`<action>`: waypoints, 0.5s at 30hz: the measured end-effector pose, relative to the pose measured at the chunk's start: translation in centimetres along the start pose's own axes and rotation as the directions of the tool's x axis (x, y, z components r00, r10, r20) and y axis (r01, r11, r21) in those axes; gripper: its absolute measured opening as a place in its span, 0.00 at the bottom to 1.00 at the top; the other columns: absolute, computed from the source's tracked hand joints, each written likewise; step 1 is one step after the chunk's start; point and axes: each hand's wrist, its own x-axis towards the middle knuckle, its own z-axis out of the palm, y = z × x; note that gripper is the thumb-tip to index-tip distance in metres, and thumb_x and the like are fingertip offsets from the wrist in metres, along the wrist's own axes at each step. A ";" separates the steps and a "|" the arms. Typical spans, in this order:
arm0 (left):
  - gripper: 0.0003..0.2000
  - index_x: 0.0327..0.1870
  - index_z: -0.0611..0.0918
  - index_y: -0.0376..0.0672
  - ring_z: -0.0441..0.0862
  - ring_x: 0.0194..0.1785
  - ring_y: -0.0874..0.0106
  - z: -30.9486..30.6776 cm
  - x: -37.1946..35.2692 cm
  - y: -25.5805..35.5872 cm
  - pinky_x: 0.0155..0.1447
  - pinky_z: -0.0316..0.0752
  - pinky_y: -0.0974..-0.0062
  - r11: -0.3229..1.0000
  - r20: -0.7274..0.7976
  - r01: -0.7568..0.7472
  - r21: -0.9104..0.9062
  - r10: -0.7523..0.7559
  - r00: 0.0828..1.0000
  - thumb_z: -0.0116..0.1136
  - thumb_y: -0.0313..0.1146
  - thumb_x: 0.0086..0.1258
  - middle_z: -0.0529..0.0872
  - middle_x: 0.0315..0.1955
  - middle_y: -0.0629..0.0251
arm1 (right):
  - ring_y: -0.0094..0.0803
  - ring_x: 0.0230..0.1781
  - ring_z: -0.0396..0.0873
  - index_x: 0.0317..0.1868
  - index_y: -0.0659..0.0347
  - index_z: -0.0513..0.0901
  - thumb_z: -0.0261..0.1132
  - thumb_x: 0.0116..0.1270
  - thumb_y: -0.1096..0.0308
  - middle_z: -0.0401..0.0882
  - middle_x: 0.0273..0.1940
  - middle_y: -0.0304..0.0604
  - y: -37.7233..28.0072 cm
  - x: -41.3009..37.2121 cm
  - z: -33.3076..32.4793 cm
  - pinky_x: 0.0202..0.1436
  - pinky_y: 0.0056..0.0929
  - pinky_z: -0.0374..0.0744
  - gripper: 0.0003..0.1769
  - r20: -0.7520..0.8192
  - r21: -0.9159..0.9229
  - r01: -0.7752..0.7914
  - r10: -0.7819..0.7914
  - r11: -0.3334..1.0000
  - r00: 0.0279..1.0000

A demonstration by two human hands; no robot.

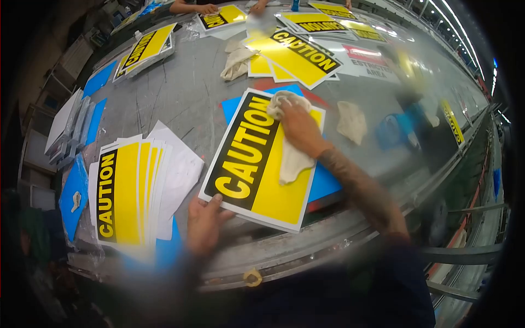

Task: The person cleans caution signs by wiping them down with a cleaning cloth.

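In the middle of the head view lies a yellow and black caution sign (273, 188), turned at a slant over blue sheets (324, 185). My left hand (206, 221) grips its lower left corner, thumb on the top face and fingers beneath. My right hand (303, 130) presses a bunched cream cloth (295, 161) on the sign's upper part, and one end of the cloth hangs down across the yellow area. Left of my left hand is a fanned stack of caution signs (121, 191) with white sheets (176, 164) beside it.
More caution signs (306, 54) are piled at the far side, next to a crumpled cloth (237, 60). Another cloth (351, 121) lies right of the sign. A blurred blue object (398, 130) stands further right. Another person's hand (206, 9) touches a far sign. A roll of tape (252, 277) sits at the near edge.
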 end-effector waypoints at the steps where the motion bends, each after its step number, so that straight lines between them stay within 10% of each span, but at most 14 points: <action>1: 0.16 0.71 0.77 0.38 0.89 0.63 0.67 0.1 -0.1 0.1 0.62 0.89 0.63 1.000 -0.004 -0.008 0.012 0.008 1.000 0.57 0.28 0.87 0.88 0.63 0.60 | 0.56 0.72 0.76 0.72 0.65 0.77 0.59 0.79 0.70 0.80 0.70 0.60 -0.5 -0.9 0.6 0.78 0.51 0.73 0.24 0.122 -0.023 0.066 -0.063 0.998 0.991; 7: 0.17 0.72 0.76 0.37 0.88 0.65 0.66 -0.1 0.0 0.2 0.64 0.89 0.59 1.000 0.025 0.017 0.000 -0.017 1.000 0.56 0.27 0.86 0.87 0.64 0.60 | 0.56 0.76 0.75 0.74 0.64 0.76 0.56 0.82 0.69 0.76 0.75 0.61 -1.3 0.2 -2.0 0.83 0.50 0.70 0.24 0.337 0.024 -0.019 0.010 1.000 0.941; 8: 0.17 0.72 0.76 0.37 0.88 0.65 0.66 0.2 -0.2 0.5 0.64 0.89 0.59 1.000 0.042 -0.001 0.000 0.001 0.999 0.56 0.27 0.86 0.87 0.64 0.59 | 0.56 0.73 0.77 0.72 0.65 0.77 0.56 0.81 0.69 0.78 0.73 0.61 1.0 1.6 -0.6 0.79 0.50 0.74 0.23 0.146 0.068 -0.070 0.059 0.995 0.987; 10: 0.17 0.72 0.76 0.36 0.88 0.65 0.66 0.1 -0.2 0.2 0.64 0.89 0.60 1.000 0.019 0.001 -0.015 -0.001 1.000 0.56 0.26 0.87 0.87 0.65 0.59 | 0.55 0.73 0.78 0.73 0.64 0.77 0.56 0.80 0.70 0.79 0.73 0.59 -2.5 1.4 -1.7 0.77 0.49 0.76 0.24 0.413 -0.062 -0.046 0.068 0.997 0.908; 14: 0.18 0.73 0.75 0.36 0.88 0.65 0.65 -0.1 0.3 0.1 0.65 0.89 0.60 0.998 -0.015 0.058 -0.002 -0.058 0.998 0.55 0.26 0.87 0.86 0.66 0.58 | 0.55 0.66 0.83 0.70 0.62 0.80 0.62 0.74 0.70 0.84 0.67 0.57 -7.2 -2.2 -0.3 0.71 0.52 0.81 0.24 0.199 0.145 0.252 -0.278 0.957 0.940; 15: 0.19 0.73 0.73 0.34 0.89 0.64 0.58 -0.3 0.3 -0.3 0.65 0.89 0.52 0.999 -0.009 0.011 -0.039 -0.012 1.000 0.56 0.25 0.84 0.86 0.64 0.51 | 0.55 0.71 0.80 0.73 0.59 0.78 0.61 0.77 0.68 0.81 0.71 0.56 -5.2 -1.0 0.0 0.75 0.51 0.78 0.25 0.199 0.142 0.133 -0.159 0.981 0.967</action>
